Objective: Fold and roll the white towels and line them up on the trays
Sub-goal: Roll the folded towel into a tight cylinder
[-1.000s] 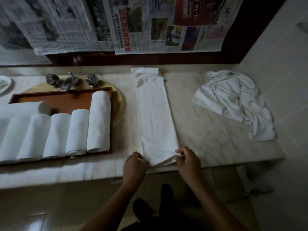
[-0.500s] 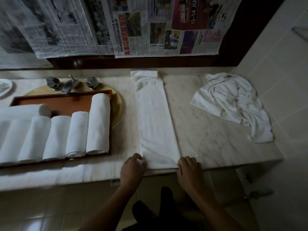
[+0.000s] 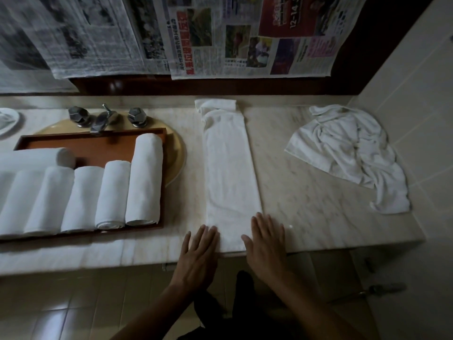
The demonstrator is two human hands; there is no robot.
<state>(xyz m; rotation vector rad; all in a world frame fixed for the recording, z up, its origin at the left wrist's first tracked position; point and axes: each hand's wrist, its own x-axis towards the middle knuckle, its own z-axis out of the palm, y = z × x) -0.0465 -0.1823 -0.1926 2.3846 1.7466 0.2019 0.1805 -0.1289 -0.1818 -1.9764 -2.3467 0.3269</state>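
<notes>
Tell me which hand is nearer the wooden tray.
Left. The left hand lies flat at the near-left corner of the folded towel, beside the tray; the right hand lies at its near-right corner, farther off.

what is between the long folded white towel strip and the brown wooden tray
Nothing visible: only bare marble counter separates the long folded white towel strip from the brown wooden tray. Rolled white towels fill its near row.

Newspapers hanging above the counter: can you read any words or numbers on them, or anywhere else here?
"12-14 J": white print on the red advert of the right newspaper sheet; the rest is cut off at the picture's top edge.
The red headline characters on the same sheet are too blurred to read.
The print on the left newspaper sheets is too small and blurred to read.
Nothing else shows any text.
</notes>
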